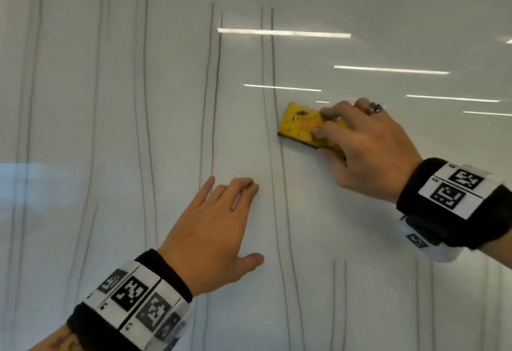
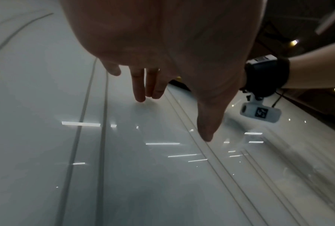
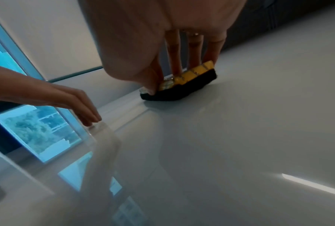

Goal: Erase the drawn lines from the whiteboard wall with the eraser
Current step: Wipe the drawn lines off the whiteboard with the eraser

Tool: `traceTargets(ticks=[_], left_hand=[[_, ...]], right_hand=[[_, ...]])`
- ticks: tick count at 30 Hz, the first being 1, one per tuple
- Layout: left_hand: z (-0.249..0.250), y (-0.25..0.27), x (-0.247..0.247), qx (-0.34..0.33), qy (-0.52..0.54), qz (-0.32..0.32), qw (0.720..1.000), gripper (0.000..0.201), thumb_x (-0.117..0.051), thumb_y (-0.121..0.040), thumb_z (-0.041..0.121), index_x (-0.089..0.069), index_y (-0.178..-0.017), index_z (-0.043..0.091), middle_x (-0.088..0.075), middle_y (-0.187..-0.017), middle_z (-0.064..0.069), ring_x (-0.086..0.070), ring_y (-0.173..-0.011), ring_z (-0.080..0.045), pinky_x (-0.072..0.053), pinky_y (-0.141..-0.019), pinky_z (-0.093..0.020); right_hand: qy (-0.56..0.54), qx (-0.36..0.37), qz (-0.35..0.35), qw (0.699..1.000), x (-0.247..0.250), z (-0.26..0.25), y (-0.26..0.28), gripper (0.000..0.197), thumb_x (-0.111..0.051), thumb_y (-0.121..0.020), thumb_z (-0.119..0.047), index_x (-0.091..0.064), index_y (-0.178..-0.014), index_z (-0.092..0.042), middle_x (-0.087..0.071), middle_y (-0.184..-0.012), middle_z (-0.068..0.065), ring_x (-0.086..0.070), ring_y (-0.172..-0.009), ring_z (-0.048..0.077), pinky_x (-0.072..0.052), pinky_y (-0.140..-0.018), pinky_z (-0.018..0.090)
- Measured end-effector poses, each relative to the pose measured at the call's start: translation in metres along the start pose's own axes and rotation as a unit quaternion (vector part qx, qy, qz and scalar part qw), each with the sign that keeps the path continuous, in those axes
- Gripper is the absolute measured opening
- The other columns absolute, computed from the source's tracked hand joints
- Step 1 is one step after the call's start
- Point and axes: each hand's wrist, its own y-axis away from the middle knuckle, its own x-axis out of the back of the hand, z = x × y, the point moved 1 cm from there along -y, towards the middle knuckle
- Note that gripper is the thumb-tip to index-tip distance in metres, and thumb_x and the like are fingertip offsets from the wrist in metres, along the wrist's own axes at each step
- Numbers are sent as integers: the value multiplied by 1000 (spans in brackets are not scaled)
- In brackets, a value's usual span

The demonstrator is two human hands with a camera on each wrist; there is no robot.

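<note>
Yellow-backed eraser [image 1: 303,126] is being pinched by right hand [image 1: 371,148] fingers against whiteboard wall [image 1: 388,12], touching a drawn line [image 1: 273,73]. Left hand [image 1: 219,228] is being rested flat, fingers together. Print unreadable.

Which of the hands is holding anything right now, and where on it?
The right hand grips the eraser by its yellow top and long edges, black felt against the whiteboard. The left hand holds nothing; its fingers rest straight on the board.
</note>
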Motion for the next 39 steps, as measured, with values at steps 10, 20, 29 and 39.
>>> traceTargets(ticks=[10, 20, 29, 39], left_hand=[[-31, -7, 10, -43, -16, 60, 997, 88, -66, -76, 67, -52, -147, 15, -54, -145, -1, -55, -130, -18, -32, -118, -43], [-82, 12, 21, -63, 141, 184, 971, 42, -62, -93, 39, -66, -130, 20, -59, -139, 6, -56, -127, -12, -40, -115, -42], [-129, 33, 12, 30, 101, 109, 989, 61, -71, -86, 44, -57, -140, 20, -51, -145, 4, -56, -123, -20, -46, -103, -38], [-132, 23, -2, -11, 59, 87, 994, 71, -72, -82, 39, -53, -147, 18, -51, -148, 2, -52, -128, -20, -42, -112, -44]], right_hand=[[46, -110, 9, 993, 32, 31, -201, 41, -62, -95, -27, -54, -134, -17, -54, -133, 14, -54, -114, 42, -46, -91, 46], [45, 6, -31, 998, -22, -60, -80, 36, -61, -83, -13, -67, -118, -15, -62, -128, 15, -59, -92, 42, -49, -73, 47], [65, 96, -88, 989, -23, -79, 12, 44, -57, -79, -6, -71, -119, -18, -65, -133, 15, -65, -92, 40, -47, -71, 41], [26, -18, -34, 999, -32, -99, 37, 35, -62, -86, -9, -74, -118, -12, -64, -133, 19, -62, -92, 43, -46, -75, 48]])
